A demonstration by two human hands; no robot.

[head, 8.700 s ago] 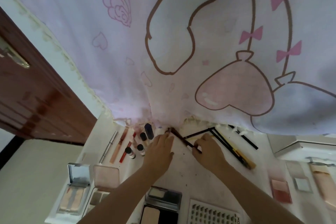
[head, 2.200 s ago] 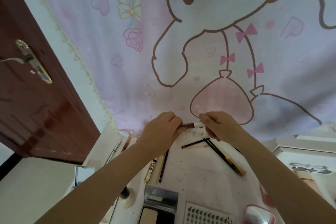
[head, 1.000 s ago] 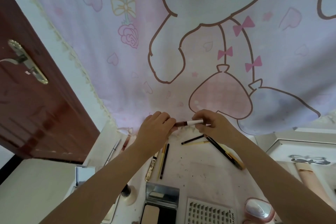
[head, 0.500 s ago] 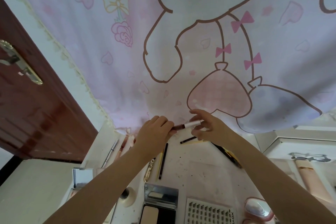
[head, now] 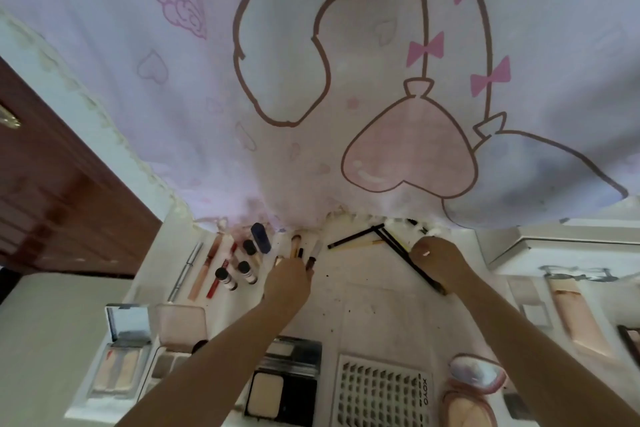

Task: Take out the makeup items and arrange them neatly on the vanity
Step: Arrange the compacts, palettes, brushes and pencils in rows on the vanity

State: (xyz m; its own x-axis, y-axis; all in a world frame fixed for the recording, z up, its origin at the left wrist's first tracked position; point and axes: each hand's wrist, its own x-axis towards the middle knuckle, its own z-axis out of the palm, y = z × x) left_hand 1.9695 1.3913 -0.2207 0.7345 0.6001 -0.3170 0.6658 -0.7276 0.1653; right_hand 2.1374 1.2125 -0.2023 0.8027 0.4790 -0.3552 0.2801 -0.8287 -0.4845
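On the white counter [head: 381,298], under the hem of a pink cartoon-print curtain [head: 311,80], the makeup lies in groups. At the back left are 3 small dark-capped bottles [head: 225,278], 1 dark blue tube [head: 261,237], 1 silver pen [head: 186,270] and 2 slim lip sticks, 1 peach [head: 204,269] and 1 red [head: 218,274]. Nearer the middle, several slim brushes and pens [head: 298,246] point toward the curtain; their exact number is hard to tell. To the right, 3 or 4 thin dark pencils [head: 360,239] cross each other. Along the near edge sit 2 open palettes [head: 121,364] at the left, 1 black compact [head: 284,385], 1 white lash tray [head: 381,395] and 1 pink puff case [head: 474,381]; at the far right lies 1 beige tube [head: 578,322].

The left hand [head: 289,279] reaches forward with its arm stretched from the lower left, fingers curled around the lower end of a white-handled brush [head: 313,255] that lies among the slim items. The right hand [head: 438,262] reaches in from the lower right, knuckles up and fingers bent down over a long black pencil [head: 401,250]; whether it actually grips the pencil or only rests on it cannot be told, as the fingertips are hidden.
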